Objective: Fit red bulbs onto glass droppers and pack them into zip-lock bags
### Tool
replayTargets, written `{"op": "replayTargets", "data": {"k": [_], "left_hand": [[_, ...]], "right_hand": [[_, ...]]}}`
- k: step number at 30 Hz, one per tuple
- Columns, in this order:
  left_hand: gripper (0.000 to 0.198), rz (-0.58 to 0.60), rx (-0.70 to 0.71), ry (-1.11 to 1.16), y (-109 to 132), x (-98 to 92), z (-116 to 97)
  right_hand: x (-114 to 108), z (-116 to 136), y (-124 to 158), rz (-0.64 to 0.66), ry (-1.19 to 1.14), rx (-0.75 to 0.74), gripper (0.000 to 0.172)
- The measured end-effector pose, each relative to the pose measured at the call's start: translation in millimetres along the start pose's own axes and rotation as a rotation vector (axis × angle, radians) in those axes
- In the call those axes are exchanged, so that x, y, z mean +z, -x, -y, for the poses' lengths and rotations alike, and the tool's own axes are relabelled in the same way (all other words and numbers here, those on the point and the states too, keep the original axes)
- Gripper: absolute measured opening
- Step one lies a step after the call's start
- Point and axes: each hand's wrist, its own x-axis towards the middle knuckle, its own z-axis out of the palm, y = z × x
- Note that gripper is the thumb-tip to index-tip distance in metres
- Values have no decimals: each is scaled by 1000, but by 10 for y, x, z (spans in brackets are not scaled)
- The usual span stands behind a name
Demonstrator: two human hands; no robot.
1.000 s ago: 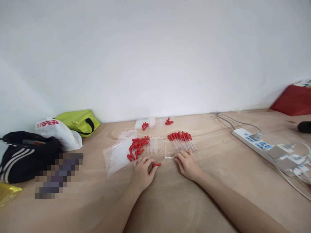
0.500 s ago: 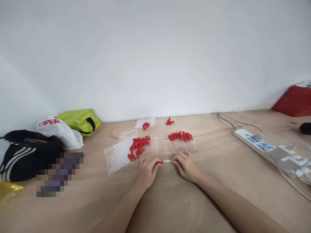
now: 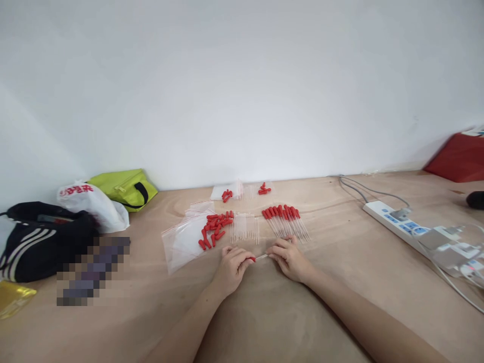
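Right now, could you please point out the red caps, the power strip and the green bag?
red caps (image 3: 215, 226): head view, middle of the pile.
power strip (image 3: 385, 216): head view, white top face.
green bag (image 3: 121, 187): head view, upper side panel.

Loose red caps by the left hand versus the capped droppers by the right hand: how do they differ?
The loose red caps lie jumbled, pointing every way; the capped droppers lie side by side in a row. The loose red caps have no tubes; the capped droppers each have a clear tube. Both rest on the wooden table.
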Motion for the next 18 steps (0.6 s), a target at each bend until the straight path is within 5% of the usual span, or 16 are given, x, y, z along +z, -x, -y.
{"op": "replayTargets", "data": {"k": [18], "left_hand": [[18,-67,72,-71,21,-3,-30]], "right_hand": [[-35,84,-34,-12,112,-33,25]]}}
